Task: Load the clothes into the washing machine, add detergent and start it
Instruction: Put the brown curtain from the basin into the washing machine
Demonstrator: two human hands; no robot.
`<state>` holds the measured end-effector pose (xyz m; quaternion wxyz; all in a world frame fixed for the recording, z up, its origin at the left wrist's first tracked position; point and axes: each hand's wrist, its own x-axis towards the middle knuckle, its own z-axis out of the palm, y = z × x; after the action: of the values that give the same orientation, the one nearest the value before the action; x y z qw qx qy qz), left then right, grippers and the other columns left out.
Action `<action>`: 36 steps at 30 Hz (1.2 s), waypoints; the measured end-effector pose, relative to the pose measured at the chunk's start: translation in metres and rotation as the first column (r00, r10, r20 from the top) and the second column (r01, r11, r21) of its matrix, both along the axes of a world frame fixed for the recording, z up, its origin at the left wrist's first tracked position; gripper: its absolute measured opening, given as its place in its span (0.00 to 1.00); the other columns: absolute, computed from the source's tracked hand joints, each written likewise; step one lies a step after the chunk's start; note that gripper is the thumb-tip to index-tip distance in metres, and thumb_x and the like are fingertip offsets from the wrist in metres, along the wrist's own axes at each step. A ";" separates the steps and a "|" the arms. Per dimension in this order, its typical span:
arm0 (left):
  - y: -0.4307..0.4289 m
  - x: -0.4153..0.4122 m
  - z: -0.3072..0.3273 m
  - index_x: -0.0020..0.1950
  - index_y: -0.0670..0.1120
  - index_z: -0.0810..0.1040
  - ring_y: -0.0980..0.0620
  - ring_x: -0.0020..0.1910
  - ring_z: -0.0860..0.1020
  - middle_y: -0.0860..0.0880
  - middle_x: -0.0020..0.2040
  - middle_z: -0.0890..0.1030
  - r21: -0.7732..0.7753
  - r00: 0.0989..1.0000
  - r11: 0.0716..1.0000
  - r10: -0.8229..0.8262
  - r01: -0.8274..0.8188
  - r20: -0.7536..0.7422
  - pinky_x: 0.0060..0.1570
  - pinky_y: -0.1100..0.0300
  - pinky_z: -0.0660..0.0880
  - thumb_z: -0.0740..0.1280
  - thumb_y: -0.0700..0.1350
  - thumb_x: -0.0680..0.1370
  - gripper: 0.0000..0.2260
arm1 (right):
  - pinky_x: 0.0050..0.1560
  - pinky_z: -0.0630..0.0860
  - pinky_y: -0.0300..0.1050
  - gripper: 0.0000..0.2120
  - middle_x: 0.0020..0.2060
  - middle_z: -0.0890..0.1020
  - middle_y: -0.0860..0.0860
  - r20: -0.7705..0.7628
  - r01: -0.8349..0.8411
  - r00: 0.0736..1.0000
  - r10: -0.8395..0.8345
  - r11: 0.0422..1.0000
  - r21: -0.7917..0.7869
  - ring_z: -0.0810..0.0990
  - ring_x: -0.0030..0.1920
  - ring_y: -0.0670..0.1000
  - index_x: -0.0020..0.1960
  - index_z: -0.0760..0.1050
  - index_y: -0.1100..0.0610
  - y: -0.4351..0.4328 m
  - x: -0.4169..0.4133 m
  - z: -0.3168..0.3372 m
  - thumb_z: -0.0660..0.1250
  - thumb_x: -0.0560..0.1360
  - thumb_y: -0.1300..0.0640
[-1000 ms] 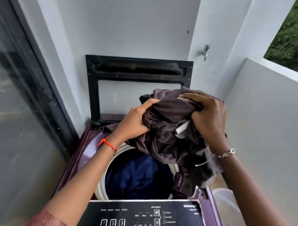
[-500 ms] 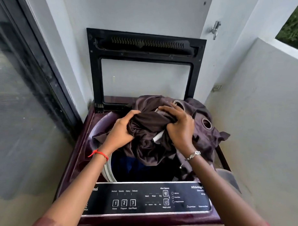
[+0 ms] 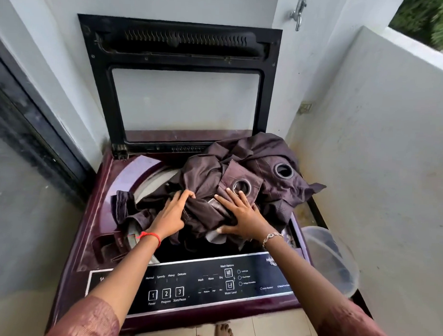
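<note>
A maroon top-loading washing machine point(image 3: 106, 189) stands in front of me with its black-framed lid point(image 3: 184, 41) raised against the wall. A dark brown curtain point(image 3: 261, 156) with metal eyelets lies bunched over the drum opening and spills onto the machine's right rear. My left hand point(image 3: 172, 212) grips a fold of the curtain at the drum's front. My right hand point(image 3: 241, 213) lies flat on the cloth beside it, fingers spread, pressing down. The drum's inside is mostly hidden by the cloth. The black control panel point(image 3: 211, 283) runs along the front edge.
A clear plastic tub point(image 3: 330, 257) sits low between the machine's right side and a white half wall point(image 3: 379, 148). A metal tap point(image 3: 297, 13) juts from the wall at upper right. A dark glass door point(image 3: 21, 125) lines the left. My bare toes point(image 3: 222, 333) show on tiles.
Both hands have come down with the brown curtain from chest height onto the drum opening. The blue cloth seen in the drum earlier is now covered. My right hand has flattened on the fabric.
</note>
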<state>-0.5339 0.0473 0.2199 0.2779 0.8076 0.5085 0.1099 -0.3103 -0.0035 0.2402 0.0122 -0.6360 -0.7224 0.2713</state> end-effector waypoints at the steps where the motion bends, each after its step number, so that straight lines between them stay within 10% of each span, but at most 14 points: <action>1: 0.000 0.000 -0.003 0.57 0.58 0.60 0.41 0.57 0.72 0.49 0.62 0.65 -0.032 1.000 0.999 0.005 -0.005 -0.020 0.59 0.45 0.71 0.59 0.28 0.63 0.32 | 0.71 0.51 0.66 0.37 0.76 0.50 0.45 -0.031 0.002 1.000 -0.002 1.000 -0.019 0.46 0.76 0.53 0.72 0.54 0.37 0.003 0.001 0.007 0.67 0.68 0.36; 5: 0.003 -0.005 -0.002 0.67 0.55 0.58 0.37 0.71 0.60 0.44 0.72 0.51 -0.200 0.997 0.980 0.004 -0.019 -0.074 0.70 0.51 0.61 0.62 0.29 0.65 0.36 | 0.64 0.71 0.54 0.21 0.64 0.76 0.50 -0.362 0.324 0.908 -0.211 0.902 0.286 0.74 0.64 0.50 0.63 0.74 0.48 0.022 0.019 0.042 0.70 0.71 0.49; 11: 0.011 -0.009 0.000 0.70 0.63 0.49 0.43 0.75 0.49 0.47 0.74 0.46 -0.410 0.999 0.912 -0.007 0.020 0.034 0.74 0.49 0.55 0.74 0.38 0.64 0.46 | 0.62 0.51 0.78 0.58 0.75 0.35 0.52 0.107 0.403 0.900 -0.423 0.899 0.170 0.36 0.74 0.63 0.73 0.38 0.39 0.043 0.083 0.048 0.78 0.61 0.48; 22: 0.021 0.002 -0.017 0.70 0.68 0.33 0.43 0.76 0.43 0.47 0.76 0.39 -0.363 0.994 0.926 0.113 -0.106 -0.001 0.74 0.41 0.52 0.79 0.60 0.49 0.65 | 0.62 0.63 0.74 0.67 0.72 0.28 0.52 0.123 0.432 0.896 -0.426 0.902 -0.018 0.47 0.72 0.72 0.70 0.31 0.35 0.081 0.112 0.024 0.81 0.55 0.51; 26: 0.025 0.003 -0.023 0.70 0.69 0.36 0.43 0.77 0.45 0.45 0.76 0.42 -0.333 0.992 0.937 0.125 -0.109 0.028 0.74 0.43 0.53 0.81 0.53 0.53 0.63 | 0.61 0.72 0.57 0.55 0.76 0.41 0.57 0.097 0.379 0.920 -0.379 0.925 0.010 0.73 0.62 0.67 0.75 0.43 0.41 0.092 0.107 0.017 0.77 0.62 0.59; 31: 0.025 0.003 -0.025 0.75 0.59 0.38 0.47 0.77 0.49 0.44 0.77 0.43 -0.316 0.987 0.942 0.144 -0.115 0.070 0.75 0.51 0.52 0.82 0.46 0.59 0.61 | 0.48 0.74 0.53 0.24 0.65 0.70 0.61 0.040 0.435 0.883 -0.468 0.846 0.308 0.76 0.55 0.65 0.64 0.71 0.55 0.091 0.090 0.013 0.59 0.70 0.70; 36: 0.020 0.000 -0.019 0.77 0.51 0.40 0.52 0.76 0.52 0.48 0.77 0.47 -0.316 0.983 0.943 0.143 -0.101 0.113 0.72 0.61 0.51 0.80 0.41 0.62 0.58 | 0.44 0.72 0.55 0.19 0.52 0.78 0.60 0.072 0.320 0.918 -0.391 0.834 0.449 0.77 0.51 0.64 0.58 0.75 0.57 0.081 0.080 0.020 0.55 0.72 0.69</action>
<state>-0.5341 0.0669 0.2006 0.4271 0.7119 0.5484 0.1002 -0.2306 0.0780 0.2598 0.1436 -0.7606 -0.6314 0.0470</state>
